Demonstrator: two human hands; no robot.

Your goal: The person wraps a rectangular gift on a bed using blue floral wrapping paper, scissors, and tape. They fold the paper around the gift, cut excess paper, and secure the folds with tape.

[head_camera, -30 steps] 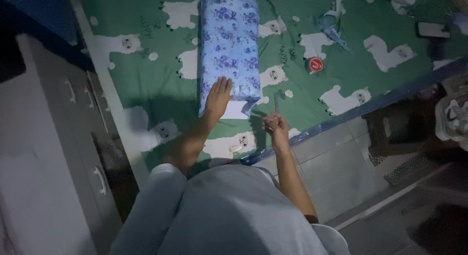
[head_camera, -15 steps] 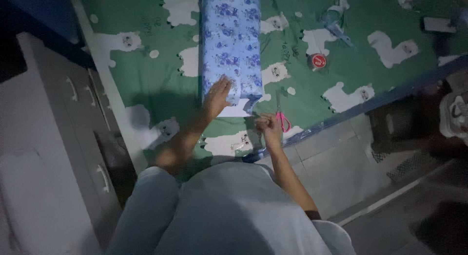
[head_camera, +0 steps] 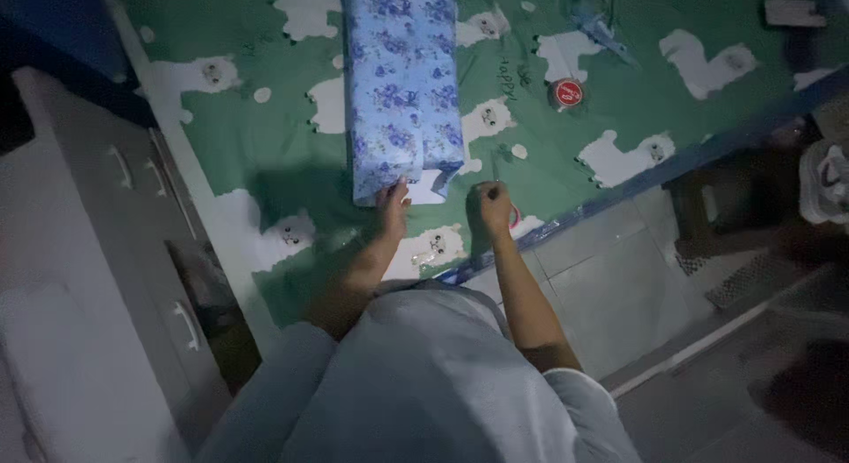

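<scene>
dim room: a green sheet with white animals [head_camera: 265,136], grey drawers [head_camera: 106,251] at left, grey tiled floor [head_camera: 610,295].

Bedroom: patterned bedsheet [head_camera: 265,118], drawers [head_camera: 115,251]
</scene>
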